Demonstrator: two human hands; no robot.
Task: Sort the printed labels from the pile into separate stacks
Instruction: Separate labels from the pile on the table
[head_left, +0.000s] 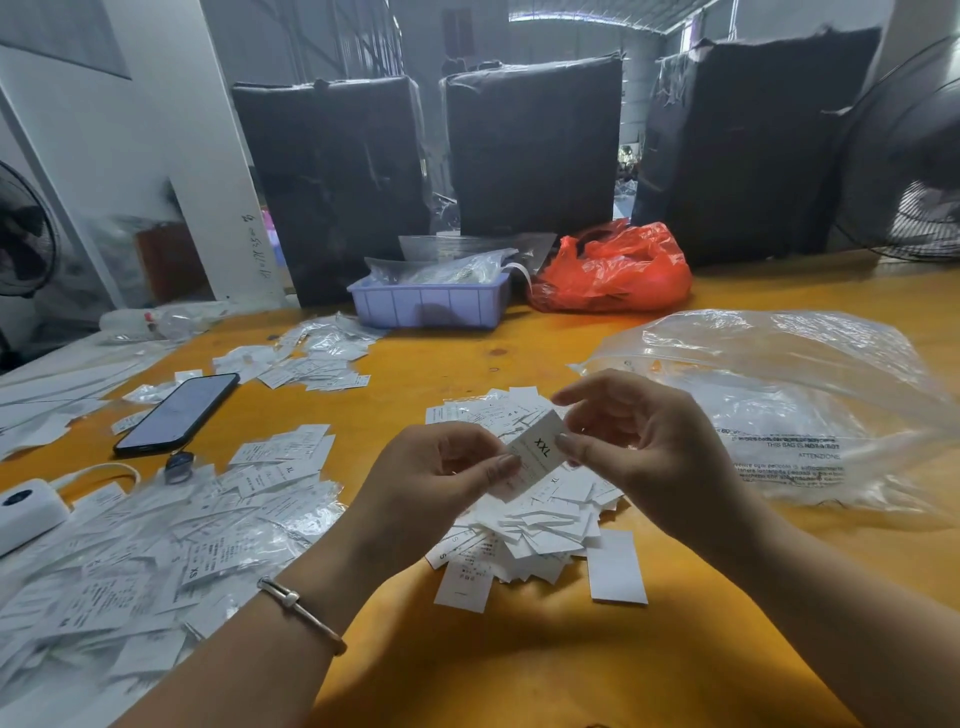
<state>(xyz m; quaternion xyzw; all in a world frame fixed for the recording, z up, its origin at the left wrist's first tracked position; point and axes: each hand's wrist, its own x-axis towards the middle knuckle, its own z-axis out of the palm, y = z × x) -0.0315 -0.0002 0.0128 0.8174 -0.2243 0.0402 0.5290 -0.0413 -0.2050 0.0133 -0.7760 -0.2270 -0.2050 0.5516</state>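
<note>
- above the middle of the orange desk (519, 665), both hands meet over a pile of labels (530, 525), holding one white label marked "xxl" (540, 449) between them.
- the left hand (441, 478) pinches the label's lower left edge with thumb and fingertips; a thin bracelet (301, 613) sits on that wrist.
- the right hand (639, 441) pinches the label's right edge between thumb and a finger, the other fingers loosely curled above it.
- the label is tilted, lifted clear of the pile just beneath it.
- at 5 o'clock of the pile, a blank white label (615, 566) lies flat on the desk, just beside the heap.
- at 9 o'clock, a wide spread of labels in clear sleeves (156, 561) covers the left of the desk; one reads "xs", others "xl".
- at 11 o'clock, a dark phone (176, 413) lies face up among loose labels, and a smaller far stack of labels (317, 358) lies beyond it.
- at 9 o'clock near the frame edge, a white box-shaped device (26, 512) rests on the desk.
- at 3 o'clock, a large clear plastic bag (779, 405) with printed warnings lies crumpled.
- at 12 o'clock, a lilac plastic tray (431, 304) holds clear bags, with a red plastic bag (613, 270) just to its right.
- behind these stand three black wrapped bales (535, 145); a fan (914, 171) shows at the right edge.
</note>
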